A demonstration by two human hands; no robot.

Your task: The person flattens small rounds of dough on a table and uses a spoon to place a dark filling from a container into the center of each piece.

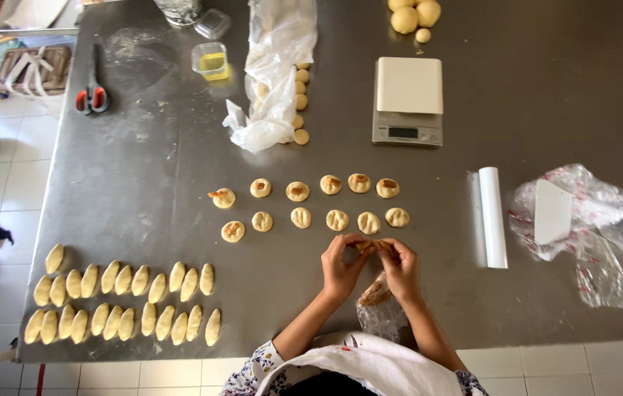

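- Steel table: grey, scuffed, dusted with flour at the far left, filling most of the view; tiled floor along the left and near edges.
- Crumpled clear plastic bag at the far middle, a column of small round dough balls just beside its right edge.
- Second clear plastic sheet at the right, printed red, a white scraper lying on it.
- Digital scale with a white platform, far of centre-right; larger dough balls beyond it at the table's far edge.
- Two rows of shaped oval dough pieces at the near left, packed side by side, each tilted.
- White roll lying lengthwise between the flattened discs and the printed sheet.
- Two rows of flattened dough discs at centre, each with a brown dab of filling on top, set apart from one another.
- Small clear bag of brown filling at the near edge, under the right wrist.
- Left hand and right hand raised together just near of the disc rows, thumbs and fingertips of both pinched shut on one dough piece held between them, above the table, not touching it.
- Red-handled scissors at the far left.
- Small clear tub of yellow liquid left of the crumpled bag; an empty clear lid beyond it.
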